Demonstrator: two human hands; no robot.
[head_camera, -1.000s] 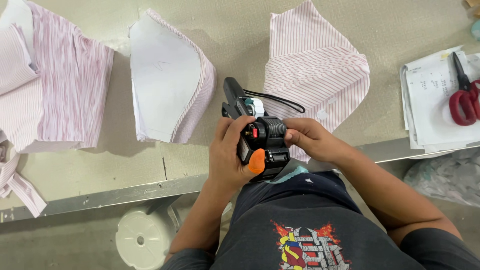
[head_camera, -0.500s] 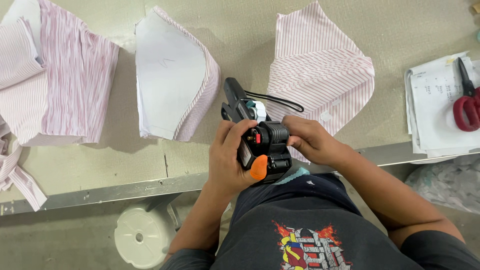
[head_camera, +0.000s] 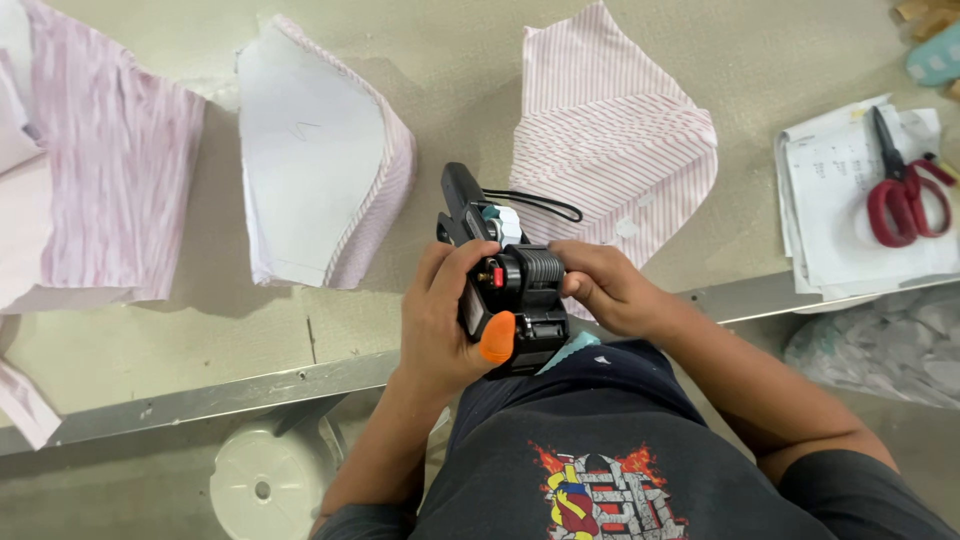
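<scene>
A black label gun (head_camera: 512, 282) with an orange knob and a black wrist strap is held at the near edge of the table. My left hand (head_camera: 440, 320) wraps around its body from the left. My right hand (head_camera: 600, 288) grips its right side by the ribbed roller. Behind the label gun lies a stack of pink striped fabric pieces (head_camera: 610, 140). To the left rests another stack topped by a white piece (head_camera: 310, 160).
A further pink fabric stack (head_camera: 100, 170) lies at the far left. Red-handled scissors (head_camera: 900, 195) rest on papers (head_camera: 850, 230) at the right. The table has a metal front edge (head_camera: 250, 385). A white round stool (head_camera: 265, 488) stands below it.
Both hands keep hold of the label gun close to the same spot. The view has shifted slightly, so the fabric stacks sit a little more to the right.
</scene>
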